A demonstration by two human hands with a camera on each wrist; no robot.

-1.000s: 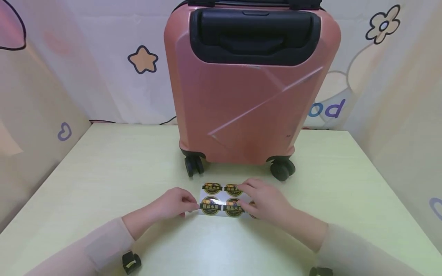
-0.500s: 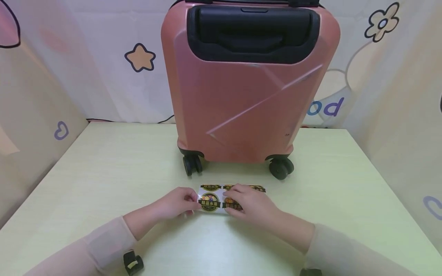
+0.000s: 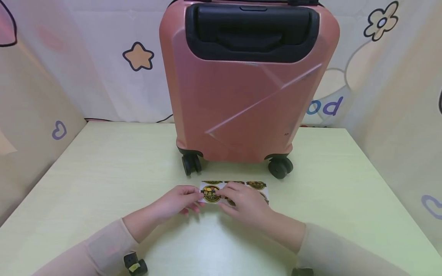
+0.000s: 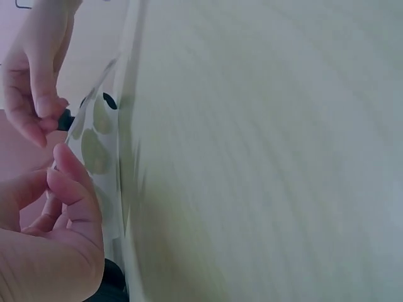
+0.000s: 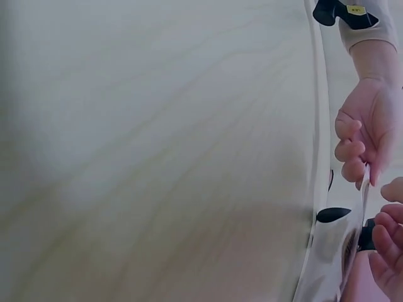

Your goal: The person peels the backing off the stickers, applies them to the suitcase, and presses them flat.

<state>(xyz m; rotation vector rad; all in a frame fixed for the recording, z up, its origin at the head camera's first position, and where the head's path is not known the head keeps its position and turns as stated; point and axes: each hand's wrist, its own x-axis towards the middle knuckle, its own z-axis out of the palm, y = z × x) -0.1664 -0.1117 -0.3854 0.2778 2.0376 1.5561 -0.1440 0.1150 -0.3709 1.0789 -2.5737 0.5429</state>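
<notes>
A white sheet of round black-and-gold stickers point(image 3: 258, 185) is raised above the table, in front of the suitcase. My left hand point(image 3: 177, 201) pinches its left edge between thumb and index finger. My right hand point(image 3: 246, 203) reaches across the front of the sheet, fingers bent loosely, tips by the lower left sticker point(image 3: 210, 194). It covers much of the middle stickers. In the left wrist view, the pale back of the sheet point(image 4: 96, 154) shows oval marks, and the right hand point(image 4: 38, 82) appears slightly apart from it. The right wrist view shows the sheet point(image 5: 330, 255) almost edge-on.
A pink suitcase point(image 3: 241, 111) with black wheels point(image 3: 281, 167) and a black handle panel point(image 3: 252, 32) stands on the pale table point(image 3: 121, 161) just behind the hands. Printed cloth walls point(image 3: 103, 69) enclose the back and sides.
The left hand has lifted and tilted the sheet off the table while pinching its edge. My right hand has moved left, from the right part of the sheet toward the left stickers.
</notes>
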